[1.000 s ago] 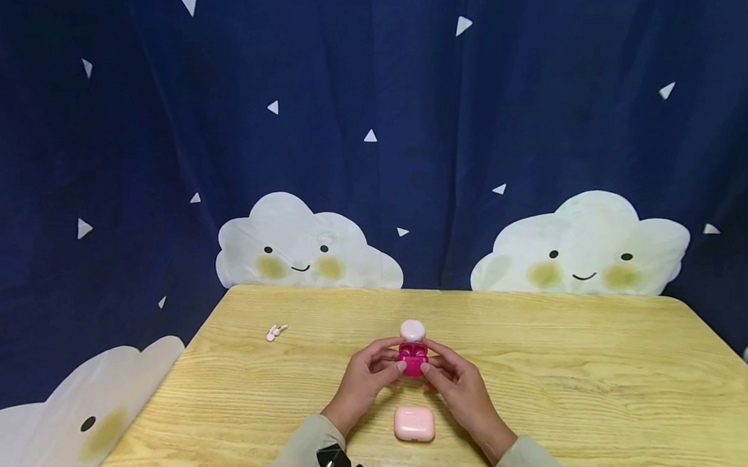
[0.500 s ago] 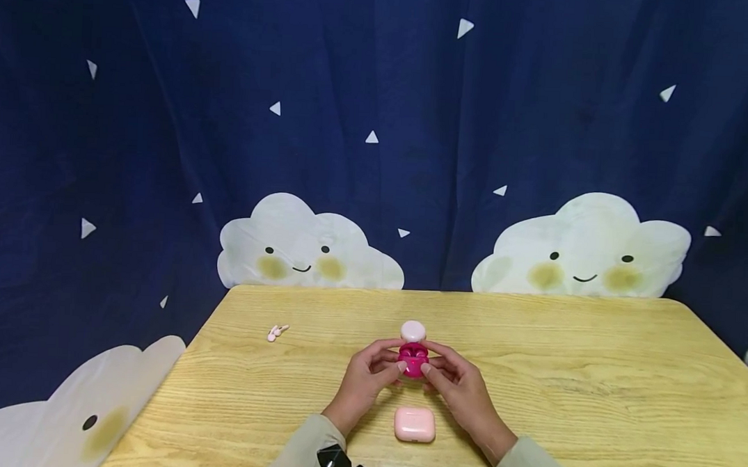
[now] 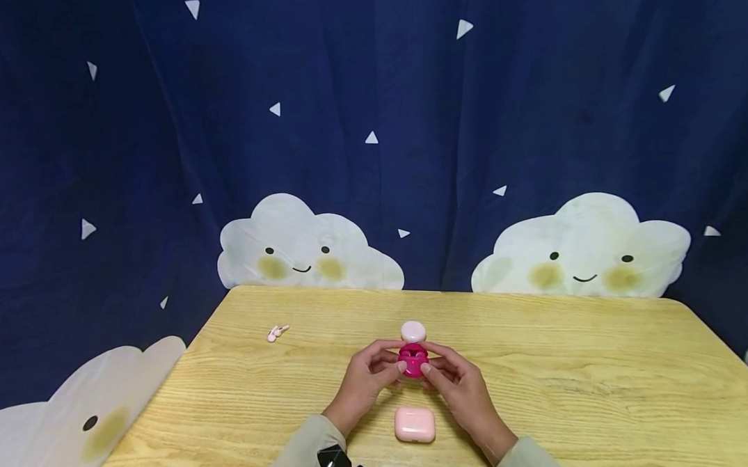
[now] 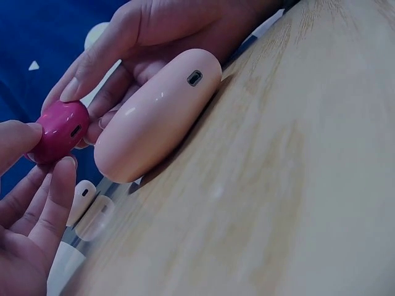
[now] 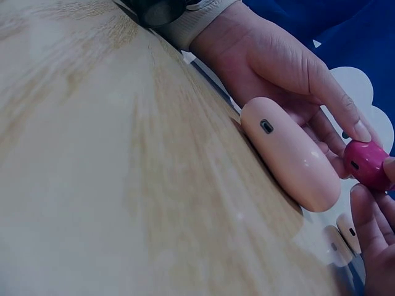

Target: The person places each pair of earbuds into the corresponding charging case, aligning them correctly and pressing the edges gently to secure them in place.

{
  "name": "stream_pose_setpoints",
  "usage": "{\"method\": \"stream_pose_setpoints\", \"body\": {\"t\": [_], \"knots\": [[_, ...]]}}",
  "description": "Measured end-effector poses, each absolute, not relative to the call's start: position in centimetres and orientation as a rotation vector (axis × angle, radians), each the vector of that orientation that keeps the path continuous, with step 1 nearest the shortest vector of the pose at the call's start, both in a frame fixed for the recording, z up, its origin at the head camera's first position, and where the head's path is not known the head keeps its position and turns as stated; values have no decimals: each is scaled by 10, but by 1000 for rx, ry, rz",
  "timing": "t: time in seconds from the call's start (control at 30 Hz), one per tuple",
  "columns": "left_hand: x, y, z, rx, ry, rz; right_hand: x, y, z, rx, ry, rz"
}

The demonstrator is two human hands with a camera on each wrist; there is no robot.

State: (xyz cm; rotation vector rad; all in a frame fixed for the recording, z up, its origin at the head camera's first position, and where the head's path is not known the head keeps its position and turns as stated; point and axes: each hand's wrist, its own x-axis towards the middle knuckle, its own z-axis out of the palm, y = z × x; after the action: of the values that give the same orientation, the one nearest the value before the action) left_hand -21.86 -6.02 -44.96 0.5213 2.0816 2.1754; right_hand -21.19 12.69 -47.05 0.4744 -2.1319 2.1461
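Observation:
A glossy magenta earbud case [image 3: 413, 365] is held between both hands over the middle of the table. My left hand [image 3: 363, 379] pinches its left side with thumb and fingers, and my right hand [image 3: 461, 387] does the same on the right. In the head view its lid is partly raised; what lies inside is hard to make out. The left wrist view shows the case's charging port on the magenta shell [image 4: 62, 129]. Nearer the body, between the forearms, a larger light pink earbud case [image 3: 414, 425] lies on the table.
Just behind the hands stands a small pale pink round case [image 3: 413, 331]. Two pale pink earbuds [image 3: 277, 332] lie on the wooden table [image 3: 593, 382] at the far left. A dark blue curtain [image 3: 380, 87] with clouds hangs behind the table.
The magenta case's lid has tipped lower, showing less of the inside. Both hands keep their grip and place; the other things stay where they were.

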Motion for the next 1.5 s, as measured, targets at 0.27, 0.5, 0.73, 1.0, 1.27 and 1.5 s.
{"method": "stream_pose_setpoints", "body": {"t": [0.27,0.5,0.73,1.0,1.27,1.5], "knots": [[-219,-60,-449,537,2097,2173,-206,126,-457,472,-2131,2171],[-219,-60,-450,541,2088,2171,-201,124,-448,484,-2132,2153],[-219,-60,-451,530,2083,2180,-201,125,-450,514,-2100,2170],[-219,-61,-451,553,2074,2182,-213,127,-472,563,-2063,2171],[-219,-61,-452,557,2082,2176,-209,127,-464,587,-2075,2162],[-228,-60,-466,563,2072,2196,-212,127,-468,475,-2118,2175]]}}
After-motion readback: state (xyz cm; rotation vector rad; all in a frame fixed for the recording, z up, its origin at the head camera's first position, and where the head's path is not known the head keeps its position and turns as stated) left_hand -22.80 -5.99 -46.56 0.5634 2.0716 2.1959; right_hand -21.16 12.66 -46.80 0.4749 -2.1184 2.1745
